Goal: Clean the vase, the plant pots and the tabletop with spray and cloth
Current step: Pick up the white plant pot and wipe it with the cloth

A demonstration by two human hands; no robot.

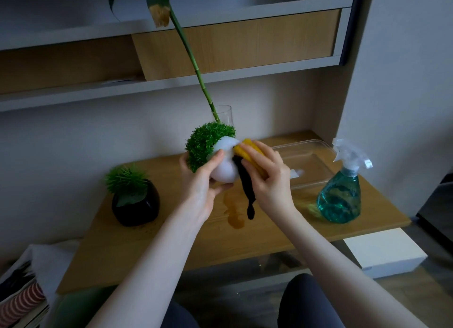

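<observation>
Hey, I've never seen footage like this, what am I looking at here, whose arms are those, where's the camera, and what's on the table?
There is no machine here. The one picture comes from a camera worn on a person's head, looking forward and down, so the two bare arms are the wearer's own.

The left hand holds a white pot of green plant, tilted above the wooden table. The right hand presses a yellow cloth against that pot, wiping it; a dark strip hangs down from the cloth.

On the table: a black pot with a plant on the left, a glass vase with a long green stalk at the back, a clear plastic tray, and a spray bottle of blue-green liquid on the right. A brownish wet patch lies under the hands.
</observation>
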